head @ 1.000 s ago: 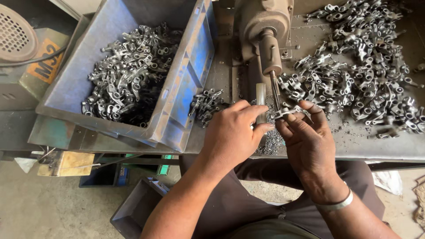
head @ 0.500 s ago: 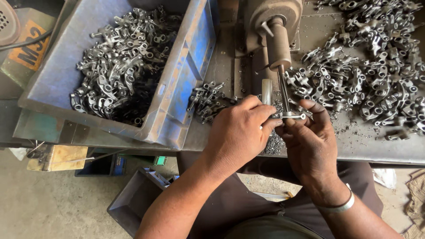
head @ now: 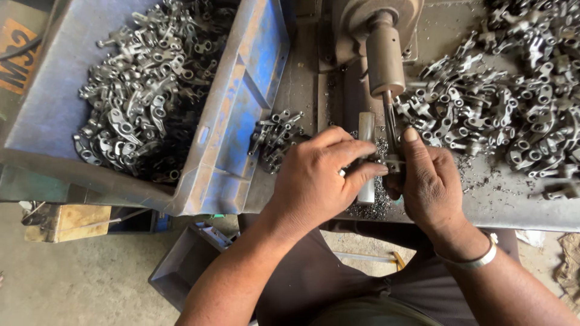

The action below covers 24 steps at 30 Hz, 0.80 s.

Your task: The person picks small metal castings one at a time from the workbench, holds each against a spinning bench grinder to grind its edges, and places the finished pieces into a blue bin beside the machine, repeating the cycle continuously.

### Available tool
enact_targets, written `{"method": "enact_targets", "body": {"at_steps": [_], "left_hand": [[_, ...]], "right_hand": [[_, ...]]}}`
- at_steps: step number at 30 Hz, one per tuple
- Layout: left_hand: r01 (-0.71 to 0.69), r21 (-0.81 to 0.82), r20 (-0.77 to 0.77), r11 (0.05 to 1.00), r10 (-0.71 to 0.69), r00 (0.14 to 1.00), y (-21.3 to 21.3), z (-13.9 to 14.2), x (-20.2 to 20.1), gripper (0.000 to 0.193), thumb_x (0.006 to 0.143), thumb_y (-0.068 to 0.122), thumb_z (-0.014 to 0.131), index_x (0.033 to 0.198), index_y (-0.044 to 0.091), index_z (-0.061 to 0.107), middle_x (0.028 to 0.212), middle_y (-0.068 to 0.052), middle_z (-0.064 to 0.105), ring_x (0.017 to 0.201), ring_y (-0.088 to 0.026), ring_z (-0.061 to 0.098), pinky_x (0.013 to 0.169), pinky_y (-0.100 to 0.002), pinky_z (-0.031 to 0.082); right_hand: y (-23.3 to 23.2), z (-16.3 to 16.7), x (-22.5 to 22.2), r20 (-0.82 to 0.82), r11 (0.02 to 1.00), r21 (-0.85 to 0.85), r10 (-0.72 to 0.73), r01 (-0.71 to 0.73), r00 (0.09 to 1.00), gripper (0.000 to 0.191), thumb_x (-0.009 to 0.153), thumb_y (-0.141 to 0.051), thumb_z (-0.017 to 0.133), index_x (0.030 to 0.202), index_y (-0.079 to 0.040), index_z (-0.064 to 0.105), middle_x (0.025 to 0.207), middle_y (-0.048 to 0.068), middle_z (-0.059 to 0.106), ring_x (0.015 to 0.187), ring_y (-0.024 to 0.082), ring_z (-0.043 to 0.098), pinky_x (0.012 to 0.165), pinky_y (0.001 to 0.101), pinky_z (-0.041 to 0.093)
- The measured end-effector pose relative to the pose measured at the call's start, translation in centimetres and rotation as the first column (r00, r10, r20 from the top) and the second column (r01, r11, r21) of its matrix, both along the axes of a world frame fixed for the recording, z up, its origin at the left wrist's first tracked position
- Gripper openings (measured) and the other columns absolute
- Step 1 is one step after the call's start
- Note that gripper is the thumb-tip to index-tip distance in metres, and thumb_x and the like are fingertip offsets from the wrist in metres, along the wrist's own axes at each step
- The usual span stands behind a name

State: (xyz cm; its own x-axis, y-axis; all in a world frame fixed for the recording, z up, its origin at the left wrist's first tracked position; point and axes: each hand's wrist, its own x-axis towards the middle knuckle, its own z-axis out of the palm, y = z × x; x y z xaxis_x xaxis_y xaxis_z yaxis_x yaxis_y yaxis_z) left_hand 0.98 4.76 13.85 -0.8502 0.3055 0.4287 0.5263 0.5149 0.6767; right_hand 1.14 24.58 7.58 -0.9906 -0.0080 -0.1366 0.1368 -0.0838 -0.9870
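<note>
Between both hands [head: 374, 181], small grey metal part [head: 394, 163]

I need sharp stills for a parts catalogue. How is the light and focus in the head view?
Head view: soft, even daylight, no harsh glare. The left hand, right hand and the pile of metal castings on the bench are sharp. The blue bin casts shade on its own castings. The part between the fingers is mostly hidden.

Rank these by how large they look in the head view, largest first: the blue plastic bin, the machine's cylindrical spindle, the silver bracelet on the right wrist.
1. Blue plastic bin, by far the largest.
2. Cylindrical spindle.
3. Silver bracelet, smallest, though it lies nearer the camera, so it looks bigger than it is.
</note>
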Motion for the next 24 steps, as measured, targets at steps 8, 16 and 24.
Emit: {"method": "enact_targets", "body": {"at_steps": [8,16,24], "left_hand": [[-0.064,0.016,-0.079,0.998,0.065,0.995,0.9,0.3,-0.9,0.024,0.091,0.029,0.081,0.106,0.010,0.078,0.094,-0.008,0.074,0.081,-0.025,0.075,0.070,-0.034,0.060],[-0.127,-0.023,-0.128,0.992,0.123,0.984,1.7,0.9,-1.1,0.019,0.091,0.025,0.077,0.103,0.011,0.078,0.089,-0.011,0.073,0.078,-0.031,0.073,0.068,-0.039,0.058],[-0.045,-0.148,-0.034,0.988,0.040,0.999,1.4,2.7,4.8,0.013,0.093,0.022,0.077,0.100,0.011,0.077,0.087,-0.010,0.071,0.072,-0.027,0.073,0.063,-0.038,0.057]], "right_hand": [[-0.5,-1.0,-2.5,-0.102,0.996,-0.087,0.023,-0.032,0.994,0.057,0.113,-0.044,0.042,0.078,-0.005,0.064,0.062,0.003,0.058,0.049,0.010,0.050,0.046,0.0256,0.038],[-1.2,-0.9,-3.2,0.035,0.889,-0.456,0.052,-0.030,0.998,0.049,0.110,-0.047,0.047,0.078,-0.010,0.056,0.058,0.000,0.048,0.045,0.012,0.041,0.042,0.0286,0.031],[0.4,-1.3,2.6,0.011,0.988,-0.121,0.101,-0.099,0.995,0.058,0.112,-0.047,0.046,0.078,-0.004,0.062,0.062,0.003,0.055,0.052,0.013,0.045,0.048,0.0281,0.035]]}}
